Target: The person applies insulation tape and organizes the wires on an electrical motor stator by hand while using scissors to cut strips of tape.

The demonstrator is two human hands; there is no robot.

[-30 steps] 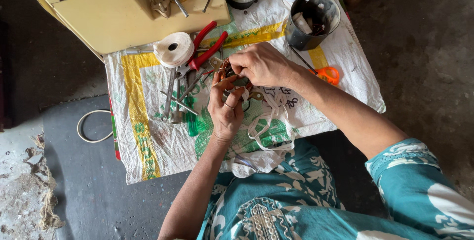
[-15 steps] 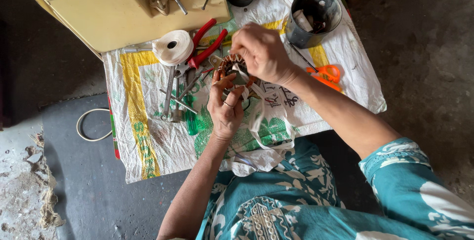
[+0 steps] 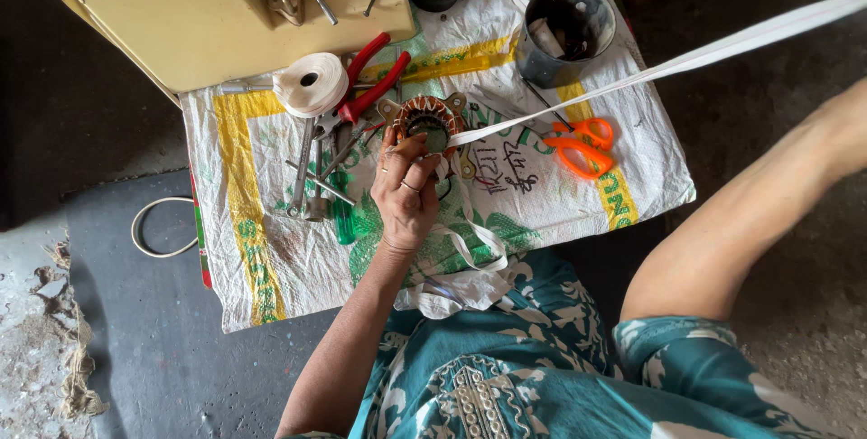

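Dark concrete floor, with a printed woven sack spread over it as our work mat. Our left hand pins a copper-wound stator near the mat's middle, fingers curled and clamped on its near rim, so it holds against the pull. A white tape runs taut from the winding out to the far right; our right hand is out of frame, grip unknown. Spare tape roll, red pliers and orange scissors lie within reach.
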